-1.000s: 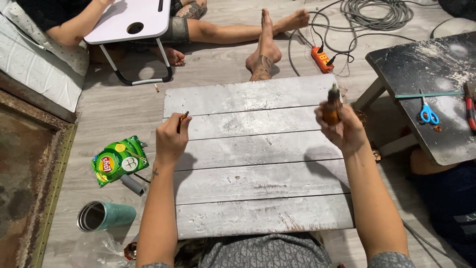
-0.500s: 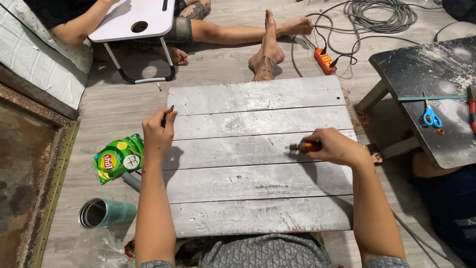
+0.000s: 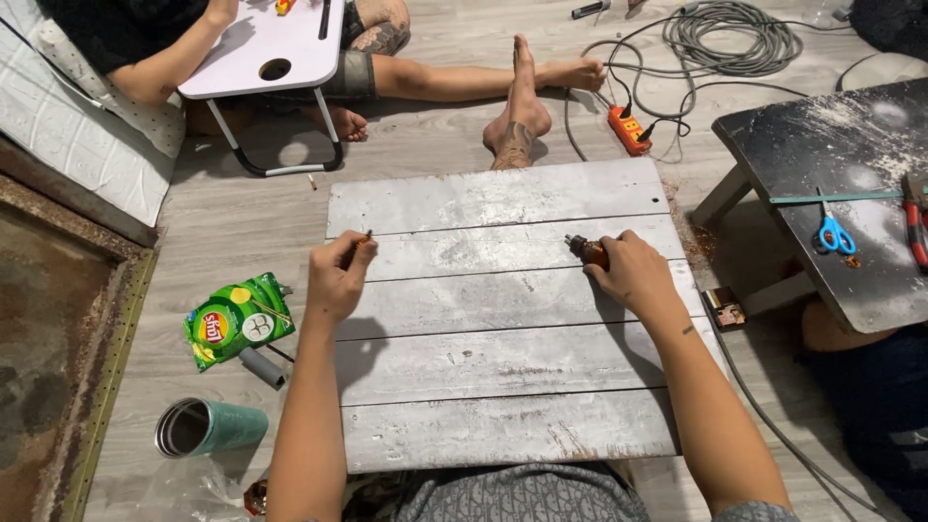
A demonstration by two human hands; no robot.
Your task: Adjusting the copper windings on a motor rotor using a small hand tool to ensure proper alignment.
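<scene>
Your left hand (image 3: pixel 338 278) is closed around a thin dark stick-like item (image 3: pixel 366 235), pinched between fingertips and thumb; only its tip pokes out above your knuckles, and it is too small to say what it is, perhaps a pencil or a nail. That hand sits over the left edge of the grey plank panel (image 3: pixel 503 387), at the seam between its 2nd and 3rd boards. Your right hand (image 3: pixel 633 273) is clamped on a small orange-brown tool (image 3: pixel 586 251) with a dark nose, lying flat on the panel's 2nd board and pointing left. The 2 hands are well apart, at about the same height on the panel.

Just left of the panel lie a green snack bag (image 3: pixel 237 319) and a teal metal cup (image 3: pixel 208 428) on its side. Beyond the far edge, another person's bare feet (image 3: pixel 517 126) rest on the floor by a small white folding table (image 3: pixel 266 48). To the right stands a dark worktable (image 3: pixel 831 164) with blue scissors (image 3: pixel 836 235), and an orange power strip (image 3: pixel 628 129) lies near coiled cable.
</scene>
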